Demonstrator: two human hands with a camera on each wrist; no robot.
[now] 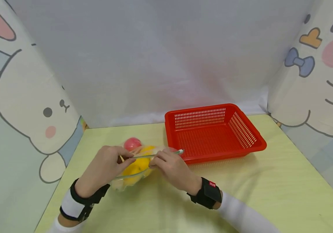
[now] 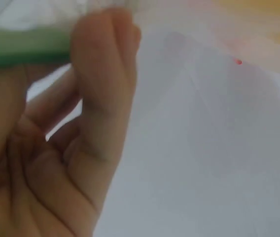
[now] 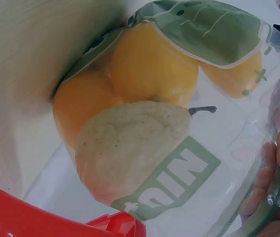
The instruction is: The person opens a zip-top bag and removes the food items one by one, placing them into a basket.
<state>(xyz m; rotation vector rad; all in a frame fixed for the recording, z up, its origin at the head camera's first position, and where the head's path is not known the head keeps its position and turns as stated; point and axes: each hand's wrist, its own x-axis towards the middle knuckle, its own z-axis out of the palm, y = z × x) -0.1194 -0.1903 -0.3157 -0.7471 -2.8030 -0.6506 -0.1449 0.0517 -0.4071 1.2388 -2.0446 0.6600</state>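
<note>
A clear zip bag (image 1: 120, 185) with green print hangs low over the table, its mouth parted. Through its film show several yellow-orange fruits (image 3: 152, 64) and a pear (image 3: 135, 143) with a dark stem. My left hand (image 1: 106, 166) pinches the far rim of the mouth between thumb and fingers. My right hand (image 1: 173, 170) grips the rim on the right side, with a white slider (image 1: 180, 151) just past its fingers. A pink round thing (image 1: 132, 143) shows at the bag's far side; I cannot tell whether it lies inside.
To the right of the bag, a red plastic basket (image 1: 210, 158) with slotted walls stands at the back of the pale yellow table (image 1: 277, 194). White cloth (image 1: 143, 64) hangs behind, and printed cartoon panels flank both sides.
</note>
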